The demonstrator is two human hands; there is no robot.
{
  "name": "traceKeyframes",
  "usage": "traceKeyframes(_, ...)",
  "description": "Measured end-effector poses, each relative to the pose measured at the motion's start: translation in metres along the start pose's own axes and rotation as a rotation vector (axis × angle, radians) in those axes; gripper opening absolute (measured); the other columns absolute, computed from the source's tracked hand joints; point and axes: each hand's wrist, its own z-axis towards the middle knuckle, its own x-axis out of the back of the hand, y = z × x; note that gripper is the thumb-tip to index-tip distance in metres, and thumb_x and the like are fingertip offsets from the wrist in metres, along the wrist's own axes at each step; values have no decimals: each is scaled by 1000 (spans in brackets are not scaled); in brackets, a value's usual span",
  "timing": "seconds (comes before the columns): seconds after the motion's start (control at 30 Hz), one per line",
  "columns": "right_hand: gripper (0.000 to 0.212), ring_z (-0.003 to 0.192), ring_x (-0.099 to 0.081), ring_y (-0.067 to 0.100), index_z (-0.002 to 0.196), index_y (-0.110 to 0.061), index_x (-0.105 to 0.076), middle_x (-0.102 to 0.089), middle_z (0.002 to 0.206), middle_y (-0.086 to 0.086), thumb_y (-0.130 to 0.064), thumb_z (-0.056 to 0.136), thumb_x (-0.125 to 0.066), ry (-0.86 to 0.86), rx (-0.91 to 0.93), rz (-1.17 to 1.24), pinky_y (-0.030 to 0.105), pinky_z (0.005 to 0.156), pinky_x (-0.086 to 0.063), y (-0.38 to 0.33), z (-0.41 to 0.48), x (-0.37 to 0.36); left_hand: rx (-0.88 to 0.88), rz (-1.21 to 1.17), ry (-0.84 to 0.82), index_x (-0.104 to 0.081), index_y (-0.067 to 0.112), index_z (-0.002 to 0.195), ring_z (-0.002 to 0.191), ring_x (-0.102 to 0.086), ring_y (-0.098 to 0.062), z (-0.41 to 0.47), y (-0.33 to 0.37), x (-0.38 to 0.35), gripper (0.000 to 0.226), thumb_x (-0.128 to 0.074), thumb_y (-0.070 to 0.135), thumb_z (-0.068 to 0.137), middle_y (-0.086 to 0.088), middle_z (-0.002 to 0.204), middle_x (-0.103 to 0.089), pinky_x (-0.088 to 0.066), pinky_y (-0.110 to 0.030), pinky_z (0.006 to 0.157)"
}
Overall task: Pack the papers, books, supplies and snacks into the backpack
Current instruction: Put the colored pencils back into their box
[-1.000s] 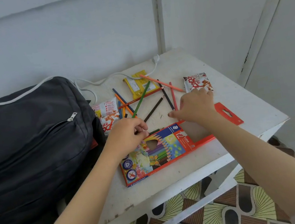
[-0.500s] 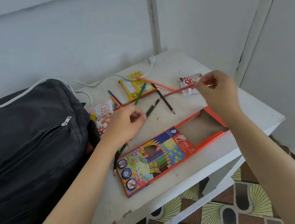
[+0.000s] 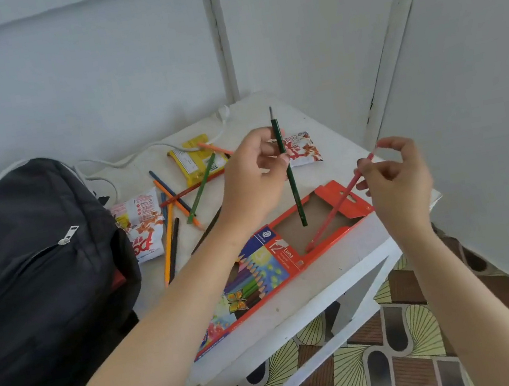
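- Right hand, right of centre: thumb and forefinger pinch the top end of a red pencil, the other fingers loosely curled above it.
- That pencil slants down and left, and its lower tip looks to be down in the open cardboard end of the pencil box.
- Left hand, centre frame: fingers curled, pinching a dark green pencil near its upper half, almost upright with the point up.
- Its lower end hangs over the same open tray. I cannot tell whether it touches the card.
- The box lies flat along the near edge of the white table, flap folded out toward the right.
- Further out, the loose pencils lie crossed left of centre, orange, blue, green and dark ones, well apart from the box.
- Snack packets too: one against the bag, a yellow one and a white-and-red one toward the upper middle.
- The backpack fills the left, its front zip drawn shut. The main opening is out of sight.
- My read: this is the supplies step, refilling the box, and nothing visible is in the bag yet.
- Next move calls for laying both pencils flat, sliding them toward the printed end, then gathering the scattered ones.
- Careful alignment is needed, because a skewed pencil could jam the narrow sleeve.
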Motion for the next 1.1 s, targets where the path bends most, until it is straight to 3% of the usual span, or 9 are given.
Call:
traceKeyframes(0.17,30,70,-61,9,117,-20,-50,-68,76,-5,-25,89,-62,-117,15,-138,18,58,-44,14,-7,-6,-49,155,-95,-57,18,115,78,-59,-2,-5,-8,-15,34,-62,4,84,7,90,-59,-49,-12,64)
traceKeyframes(0.23,47,79,-57,7,128,-21,-46,-66,89,-7,-30,86,-66,-237,30,-215,12,62,-39,17,-9,-5,-67,179,-110,-56,17,123,77,-58,-3,-3,-8,-16,40,-61,4,85,5,92,-58,-50,-12,65)
traceKeyframes(0.3,65,101,-52,12,135,-23,-41,-60,109,-5,-34,79,-72,-368,77,-351,11,76,-40,23,-9,-2,-82,205,-132,-53,15,129,76,-57,-4,0,-10,-19,45,-60,4,86,4,94,-59,-48,-10,65)
traceKeyframes(0.4,81,126,-37,23,139,-27,-37,-46,138,-2,-43,70,-76,-428,168,-651,37,100,-31,32,-8,3,-109,234,-159,-48,12,134,75,-55,0,2,-12,-25,50,-60,4,86,3,98,-57,-44,-6,64)
traceKeyframes(0.53,90,133,-29,25,144,-28,-30,-37,145,-2,-44,69,-76,-441,172,-716,42,104,-25,31,-11,7,-147,272,-193,-45,9,136,75,-53,2,-1,-17,-31,53,-60,3,86,5,96,-54,-42,-4,65)
traceKeyframes(0.67,83,131,-30,25,143,-28,-32,-40,143,-1,-37,72,-74,-413,229,-745,40,104,-23,29,-10,8,-149,334,-255,-44,14,138,78,-53,-4,-6,-24,-33,53,-58,6,87,2,96,-55,-42,-10,69)
traceKeyframes(0.87,57,128,-37,25,136,-25,-45,-49,137,0,-28,82,-63,-264,254,-647,40,102,-25,34,-9,8,-116,454,-291,-45,19,138,101,-55,-9,-20,-35,-30,48,-56,14,91,-3,119,-59,-39,-14,82)
traceKeyframes(0.97,46,123,-42,28,130,-19,-52,-55,131,4,-22,85,-60,-140,263,-597,40,100,-29,37,-4,7,-108,460,-273,-48,17,135,105,-54,-14,-29,-38,-29,46,-56,14,91,-5,115,-61,-39,-17,84)
traceKeyframes(1.1,44,122,-42,31,129,-17,-54,-56,128,7,-18,85,-60,-114,243,-648,41,99,-29,42,4,7,-155,520,-287,-51,13,133,105,-52,-22,-41,-42,-30,44,-57,13,89,-6,109,-66,-46,-33,88)
